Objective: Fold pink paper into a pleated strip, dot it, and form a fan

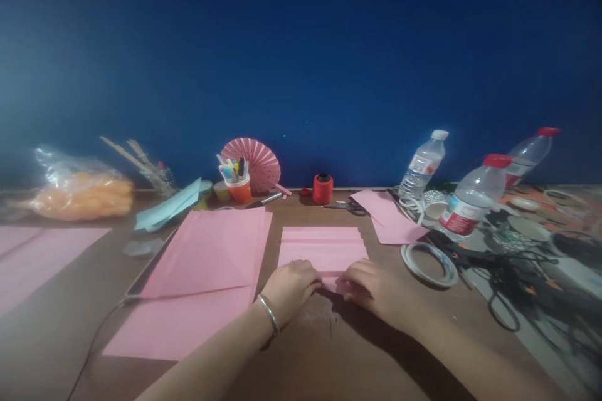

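Left fingers (311, 277) and right fingers (353, 277) pinching pleated pink paper (322, 252), red cup (239, 192) beyond (holding pens (241, 166))

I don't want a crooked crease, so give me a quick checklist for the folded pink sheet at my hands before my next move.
1. Left hand and right hand both at the near end of the sheet: ok.
2. Near edge fully in sight: not ok, fingers cover part of it.
3. Creases sharp and even: cannot tell, the picture is too soft.
4. Scissors off the sheet: ok, they lie beyond it.
5. Tape roll off the sheet: ok, it lies to the right.
6. Pink stack apart from the sheet: ok, it lies to the left.
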`<state>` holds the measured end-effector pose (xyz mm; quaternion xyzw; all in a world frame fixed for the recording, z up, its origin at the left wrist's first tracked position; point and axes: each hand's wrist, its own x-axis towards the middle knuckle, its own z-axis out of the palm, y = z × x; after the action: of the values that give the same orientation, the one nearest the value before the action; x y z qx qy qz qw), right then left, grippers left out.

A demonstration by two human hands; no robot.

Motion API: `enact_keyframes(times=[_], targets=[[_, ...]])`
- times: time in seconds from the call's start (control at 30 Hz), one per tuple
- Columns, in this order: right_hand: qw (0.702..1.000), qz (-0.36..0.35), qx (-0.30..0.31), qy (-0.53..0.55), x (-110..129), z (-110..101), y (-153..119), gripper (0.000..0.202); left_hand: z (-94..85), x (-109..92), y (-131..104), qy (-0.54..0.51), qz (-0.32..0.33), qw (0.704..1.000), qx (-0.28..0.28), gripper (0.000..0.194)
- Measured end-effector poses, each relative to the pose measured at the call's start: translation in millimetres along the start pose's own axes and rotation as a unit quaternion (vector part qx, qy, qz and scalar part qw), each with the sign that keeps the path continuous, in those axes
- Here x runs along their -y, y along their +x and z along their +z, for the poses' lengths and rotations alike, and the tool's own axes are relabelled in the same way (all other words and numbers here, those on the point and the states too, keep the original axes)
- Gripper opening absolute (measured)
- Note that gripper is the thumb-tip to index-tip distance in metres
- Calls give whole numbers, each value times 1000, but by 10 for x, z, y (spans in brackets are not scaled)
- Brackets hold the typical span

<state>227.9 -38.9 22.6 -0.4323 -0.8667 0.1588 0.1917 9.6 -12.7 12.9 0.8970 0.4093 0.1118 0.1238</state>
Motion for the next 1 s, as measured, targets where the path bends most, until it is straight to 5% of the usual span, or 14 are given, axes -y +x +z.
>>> enact_keyframes(times=[0.17,0.37,0.77,1.0], targets=[[990,-110,-35,-86,-141,61,-30,23,-11,82,2,-61,-25,997,-30,16],[969,-139,-106,-173,-113,149,-2,26,-35,106,14,-107,-16,994,-12,13],[971,-112,-121,-171,-392,39,-85,28,-63,255,3,-134,-33,990,0,14],[986,-51,-91,-126,-30,112,40,21,-106,96,11,-89,11,996,-5,15]])
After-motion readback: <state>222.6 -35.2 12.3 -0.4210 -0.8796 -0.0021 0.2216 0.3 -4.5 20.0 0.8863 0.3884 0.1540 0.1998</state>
